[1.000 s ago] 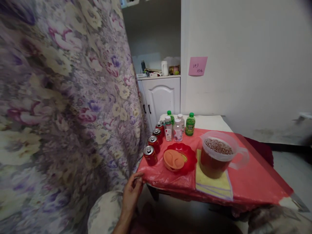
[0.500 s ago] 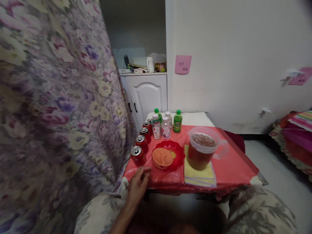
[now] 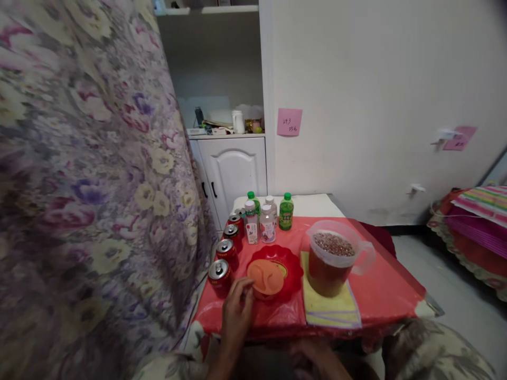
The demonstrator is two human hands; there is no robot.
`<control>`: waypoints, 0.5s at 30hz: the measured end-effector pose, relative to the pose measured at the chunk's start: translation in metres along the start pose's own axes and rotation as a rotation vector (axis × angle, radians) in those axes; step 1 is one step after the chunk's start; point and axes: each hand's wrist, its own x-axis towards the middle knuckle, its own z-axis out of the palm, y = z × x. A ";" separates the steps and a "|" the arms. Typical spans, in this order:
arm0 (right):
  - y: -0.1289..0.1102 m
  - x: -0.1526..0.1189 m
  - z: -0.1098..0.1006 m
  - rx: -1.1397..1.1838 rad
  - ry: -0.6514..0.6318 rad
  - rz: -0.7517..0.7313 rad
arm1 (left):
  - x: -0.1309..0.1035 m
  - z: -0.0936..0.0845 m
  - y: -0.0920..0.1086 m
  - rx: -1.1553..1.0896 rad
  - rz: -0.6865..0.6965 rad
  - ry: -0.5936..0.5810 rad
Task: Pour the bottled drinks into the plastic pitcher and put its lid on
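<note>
My left hand (image 3: pixel 238 306) is over the near left part of the table, its fingers loosely bent and apart, with nothing visible in them. Its fingertips are at the left rim of an orange divided dish (image 3: pixel 267 277); I cannot tell whether they touch it. This dish lies tilted in a red scalloped plate (image 3: pixel 295 269). Just beyond my left hand stands a red drink can (image 3: pixel 221 279), first of a row of several. Low in the view, my right hand (image 3: pixel 311 353) is dark and blurred at the table's front edge, its fingers unclear.
A clear plastic jug (image 3: pixel 328 269) of brown liquid stands on a yellow cloth (image 3: pixel 335 311) to the right. Several bottles, among them a green-capped bottle (image 3: pixel 286 212), stand at the back. A floral curtain (image 3: pixel 106 211) hangs on the left.
My left hand has moved forward and right to the orange dish's rim. My right hand has come into view at the bottom. The camera view has tilted up slightly.
</note>
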 end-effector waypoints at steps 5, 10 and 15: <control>-0.020 0.049 -0.028 -0.038 0.234 -0.002 | -0.007 0.000 -0.003 0.002 -0.006 0.022; -0.037 0.108 -0.041 -0.138 0.259 -0.021 | -0.010 0.003 -0.015 0.000 -0.050 0.057; -0.031 0.150 -0.037 -0.272 0.237 -0.090 | -0.015 0.009 -0.026 -0.034 -0.125 0.058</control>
